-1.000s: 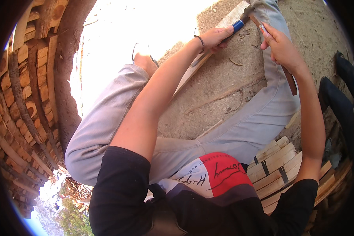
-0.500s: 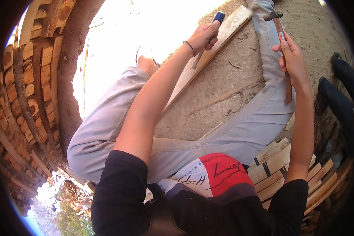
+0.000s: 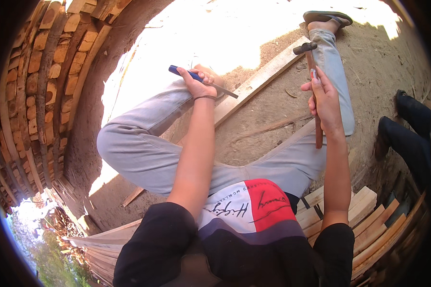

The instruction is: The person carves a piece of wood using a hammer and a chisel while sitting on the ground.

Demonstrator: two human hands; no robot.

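My left hand [image 3: 199,86] is closed round the blue handle of a chisel [image 3: 228,92]. The chisel's flat metal blade points right, and its tip is over or touching a long wooden plank [image 3: 268,74]; I cannot tell which. The plank lies slantwise on the ground between my legs, its far end beside my right shin. My right hand [image 3: 324,98] grips a hammer [image 3: 310,61] by its wooden handle. The dark metal hammer head is held up near the plank's far end, apart from the chisel.
Stacked wood [image 3: 48,91] rises on the left. Cut planks [image 3: 364,205] are piled behind me on the right, more [image 3: 110,244] at the lower left. Two dark boot-like shapes [image 3: 402,136] stand at the right. My right foot wears a flip-flop [image 3: 328,18] on sandy ground.
My left hand has come left and nearer, and the chisel has turned so its blade points right over the plank. My right hand and hammer appear lower and farther left; the view has shifted.
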